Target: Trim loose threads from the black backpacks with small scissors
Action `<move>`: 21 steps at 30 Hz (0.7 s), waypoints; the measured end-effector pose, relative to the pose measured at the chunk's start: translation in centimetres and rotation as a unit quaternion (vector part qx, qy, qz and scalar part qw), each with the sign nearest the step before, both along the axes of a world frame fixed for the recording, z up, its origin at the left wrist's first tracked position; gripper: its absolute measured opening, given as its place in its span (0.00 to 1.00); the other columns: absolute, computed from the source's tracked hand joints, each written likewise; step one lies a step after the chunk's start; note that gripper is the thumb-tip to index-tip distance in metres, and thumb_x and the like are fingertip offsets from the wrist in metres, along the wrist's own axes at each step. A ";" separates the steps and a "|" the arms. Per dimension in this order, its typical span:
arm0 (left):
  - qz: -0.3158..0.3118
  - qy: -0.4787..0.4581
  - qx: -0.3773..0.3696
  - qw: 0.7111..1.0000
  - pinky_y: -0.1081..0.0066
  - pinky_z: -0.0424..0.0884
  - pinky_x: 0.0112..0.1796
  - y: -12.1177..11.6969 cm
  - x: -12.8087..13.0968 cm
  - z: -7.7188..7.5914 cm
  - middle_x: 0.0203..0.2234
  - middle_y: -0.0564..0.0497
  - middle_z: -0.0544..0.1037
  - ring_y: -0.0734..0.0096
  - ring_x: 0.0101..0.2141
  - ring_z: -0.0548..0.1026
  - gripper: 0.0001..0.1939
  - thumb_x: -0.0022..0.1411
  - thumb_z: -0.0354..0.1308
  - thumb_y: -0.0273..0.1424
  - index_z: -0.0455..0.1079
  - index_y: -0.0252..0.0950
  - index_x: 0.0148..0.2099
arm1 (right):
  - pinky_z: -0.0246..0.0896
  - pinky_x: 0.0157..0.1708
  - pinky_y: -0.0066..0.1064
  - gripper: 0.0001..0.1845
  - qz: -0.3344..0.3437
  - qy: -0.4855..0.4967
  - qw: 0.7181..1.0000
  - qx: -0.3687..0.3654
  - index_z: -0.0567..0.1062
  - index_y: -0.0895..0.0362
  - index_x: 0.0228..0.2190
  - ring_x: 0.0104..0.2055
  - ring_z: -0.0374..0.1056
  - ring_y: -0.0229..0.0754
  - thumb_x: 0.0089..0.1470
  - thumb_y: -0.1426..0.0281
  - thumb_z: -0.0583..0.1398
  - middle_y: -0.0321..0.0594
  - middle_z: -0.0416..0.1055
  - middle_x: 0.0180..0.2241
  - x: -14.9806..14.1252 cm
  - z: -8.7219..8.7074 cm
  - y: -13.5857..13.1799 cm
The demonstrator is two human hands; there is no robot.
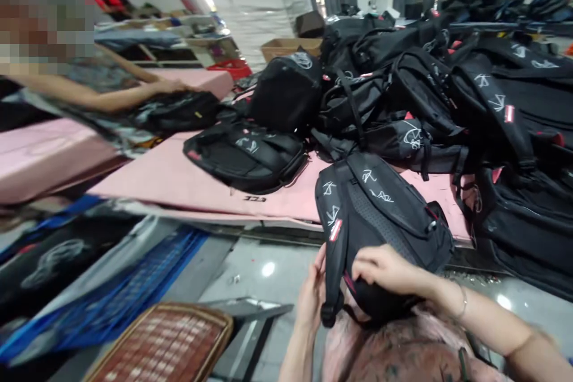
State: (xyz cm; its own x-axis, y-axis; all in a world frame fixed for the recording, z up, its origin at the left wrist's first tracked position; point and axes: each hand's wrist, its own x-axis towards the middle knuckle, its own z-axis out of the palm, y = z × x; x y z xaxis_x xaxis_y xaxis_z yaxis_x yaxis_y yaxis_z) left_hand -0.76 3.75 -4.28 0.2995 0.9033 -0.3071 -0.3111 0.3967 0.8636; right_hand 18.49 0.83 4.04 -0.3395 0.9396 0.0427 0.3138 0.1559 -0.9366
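A black backpack (380, 215) with white markings and a small red tag leans from the pink table's edge down onto my lap. My right hand (387, 271) lies over its lower end, fingers curled and pressed onto the fabric. My left hand (311, 298) is against the backpack's left side by a shoulder strap (333, 268), fingers bent around the strap's edge. The underside of the bag is hidden.
A large heap of black backpacks (447, 83) covers the right of the pink table (179, 182); one lies flat mid-table (248, 155). Another person's arm (111, 95) reaches over a bag at left. A woven seat (165, 343) and blue-wrapped bundles (89, 286) sit low left.
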 end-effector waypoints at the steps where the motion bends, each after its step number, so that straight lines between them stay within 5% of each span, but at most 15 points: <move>1: 0.004 -0.010 0.002 1.000 0.61 0.58 0.54 0.1 0.4 0.2 0.56 0.46 0.63 0.58 0.55 0.60 0.34 0.57 0.47 0.51 0.54 0.40 0.61 | 0.55 0.28 0.23 0.15 -0.071 -0.007 0.997 -0.005 0.72 0.59 0.23 0.26 0.63 0.34 0.56 0.68 0.51 0.35 0.69 0.22 0.8 -0.8 0.7; 3: 0.010 -0.005 0.021 1.000 0.63 0.57 0.55 0.6 1.6 0.8 0.56 0.47 0.62 0.59 0.57 0.59 0.34 0.56 0.50 0.49 0.54 0.40 0.61 | 0.55 0.31 0.26 0.15 -0.156 -0.017 0.987 -0.017 0.73 0.59 0.25 0.28 0.64 0.36 0.55 0.65 0.51 0.38 0.70 0.25 1.9 -2.6 1.8; 7: 0.014 0.026 0.056 0.998 0.63 0.54 0.56 1.2 3.3 2.9 0.58 0.47 0.60 0.60 0.58 0.56 0.34 0.57 0.50 0.48 0.54 0.37 0.61 | 0.53 0.29 0.27 0.16 -0.137 -0.028 0.988 -0.065 0.71 0.60 0.25 0.28 0.62 0.38 0.51 0.59 0.55 0.38 0.68 0.25 1.6 -4.9 2.5; 11: 0.014 0.028 0.054 0.998 0.64 0.53 0.57 0.6 3.2 4.5 0.58 0.49 0.60 0.60 0.58 0.57 0.34 0.57 0.50 0.48 0.52 0.39 0.62 | 0.46 0.21 0.25 0.17 -0.096 0.099 0.982 -0.130 0.63 0.59 0.20 0.20 0.51 0.31 0.47 0.58 0.56 0.32 0.56 0.17 -0.6 -3.8 2.7; 14: 0.024 -0.004 0.026 0.999 0.62 0.58 0.54 -0.4 2.0 4.4 0.52 0.47 0.68 0.57 0.54 0.63 0.37 0.55 0.52 0.49 0.51 0.38 0.62 | 0.41 0.17 0.23 0.18 -0.099 0.195 0.961 -0.171 0.60 0.58 0.19 0.16 0.45 0.28 0.44 0.58 0.59 0.28 0.51 0.15 -1.8 -2.7 3.5; 18: 0.039 0.046 0.037 0.998 0.63 0.63 0.50 -2.1 0.5 3.6 0.47 0.43 0.72 0.55 0.50 0.67 0.31 0.51 0.58 0.46 0.64 0.33 0.54 | 0.34 0.15 0.23 0.19 -0.123 0.278 0.931 -0.201 0.59 0.58 0.21 0.14 0.41 0.26 0.42 0.58 0.61 0.25 0.47 0.13 -2.8 -2.5 4.9; 21: 0.057 0.101 0.062 0.991 0.64 0.65 0.49 -3.0 0.5 3.9 0.45 0.43 0.74 0.58 0.46 0.70 0.23 0.50 0.62 0.37 0.68 0.33 0.47 | 0.37 0.15 0.23 0.19 -0.105 0.271 0.937 -0.191 0.58 0.57 0.22 0.15 0.41 0.27 0.45 0.57 0.59 0.25 0.47 0.14 -3.1 -2.7 5.4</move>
State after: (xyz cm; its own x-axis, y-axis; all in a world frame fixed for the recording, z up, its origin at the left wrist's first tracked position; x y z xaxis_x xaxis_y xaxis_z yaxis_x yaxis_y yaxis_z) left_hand -0.21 0.73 -0.38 0.1371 0.9623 -0.2349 -0.1642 0.2559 0.9527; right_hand 15.41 6.23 1.35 -0.1710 0.9651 -0.1986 -0.2388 -0.2361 -0.9419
